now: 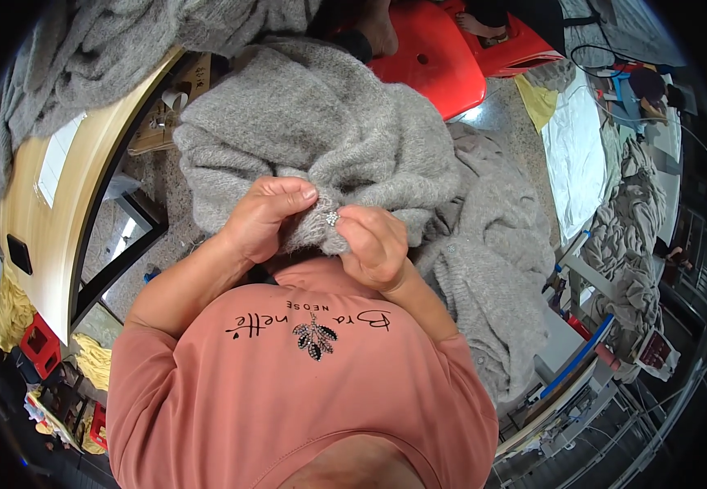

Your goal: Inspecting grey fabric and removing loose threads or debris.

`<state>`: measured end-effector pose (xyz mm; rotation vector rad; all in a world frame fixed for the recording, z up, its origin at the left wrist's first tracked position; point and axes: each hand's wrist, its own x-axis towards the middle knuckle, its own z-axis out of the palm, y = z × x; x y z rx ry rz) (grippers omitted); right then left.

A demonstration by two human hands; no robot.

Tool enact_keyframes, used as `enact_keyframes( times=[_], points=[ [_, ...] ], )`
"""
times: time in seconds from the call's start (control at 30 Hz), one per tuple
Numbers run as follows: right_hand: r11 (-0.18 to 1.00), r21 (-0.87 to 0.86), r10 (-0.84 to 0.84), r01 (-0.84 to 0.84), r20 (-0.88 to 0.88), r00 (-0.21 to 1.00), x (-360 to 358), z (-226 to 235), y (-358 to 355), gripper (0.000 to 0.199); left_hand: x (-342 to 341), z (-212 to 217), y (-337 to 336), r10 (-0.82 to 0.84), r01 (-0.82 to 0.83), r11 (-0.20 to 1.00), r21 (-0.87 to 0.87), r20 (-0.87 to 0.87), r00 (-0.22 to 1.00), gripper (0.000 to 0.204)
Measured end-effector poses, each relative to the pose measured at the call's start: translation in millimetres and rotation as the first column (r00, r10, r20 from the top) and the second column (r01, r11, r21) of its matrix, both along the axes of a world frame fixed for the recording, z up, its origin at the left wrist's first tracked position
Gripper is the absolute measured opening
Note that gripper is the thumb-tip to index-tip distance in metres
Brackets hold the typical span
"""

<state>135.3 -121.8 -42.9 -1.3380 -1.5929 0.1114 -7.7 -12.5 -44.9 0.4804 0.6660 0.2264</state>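
Observation:
A fluffy grey knit garment (312, 114) lies bunched over my lap. My left hand (270, 213) is closed on its edge, thumb lying over the knit. Close beside it, my right hand (374, 243) pinches at a small sparkling button (332, 218), its fingertips at the button's right side. The button sits against the knit edge between both hands. Whether a thread or needle is in my fingers is too small to tell.
At the left stands a wooden table (35, 220) with a dark phone (19, 253) and more grey knitwear. Ahead is a red plastic stool (431, 61) near another person's bare foot (379, 37). Grey garments (492, 293) are heaped at my right, beyond them a white sheet (573, 155).

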Motion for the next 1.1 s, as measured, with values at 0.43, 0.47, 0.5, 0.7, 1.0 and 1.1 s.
enact_keyframes(
  times=[0.43, 0.47, 0.5, 0.7, 1.0, 1.1],
  points=[
    [0.964, -0.253, 0.044, -0.081, -0.149, 0.988, 10, -8, 5, 0.031, 10, 13, -2, 0.016, 0.432, 0.473, 0.768, -0.497, 0.867, 0.014],
    [0.982, -0.153, 0.081, -0.112, -0.194, 0.978, 9, -16, 9, 0.025, 4, 1, -4, 0.079, 0.423, 0.347, 0.837, -0.476, 0.876, 0.015],
    [0.96, -0.187, 0.129, -0.21, -0.37, 0.92, 8, -11, 13, 0.025, -1, 0, -5, 0.098, 0.365, 0.369, 0.855, -0.426, 0.899, 0.011],
    [0.906, -0.332, -0.018, -0.263, -0.651, 0.759, 7, -11, 10, 0.019, 9, 6, -12, 0.117, 0.111, 0.297, 0.948, -0.151, 0.982, 0.007],
    [0.89, -0.378, -0.042, -0.254, -0.624, 0.78, 9, -13, 9, 0.018, -1, -10, -6, 0.077, 0.21, 0.293, 0.933, -0.241, 0.967, 0.006],
    [0.889, -0.381, -0.065, -0.252, -0.653, 0.755, 4, -9, 9, 0.022, -2, -10, -6, 0.104, 0.178, 0.261, 0.949, -0.211, 0.972, 0.006]
  ],
)
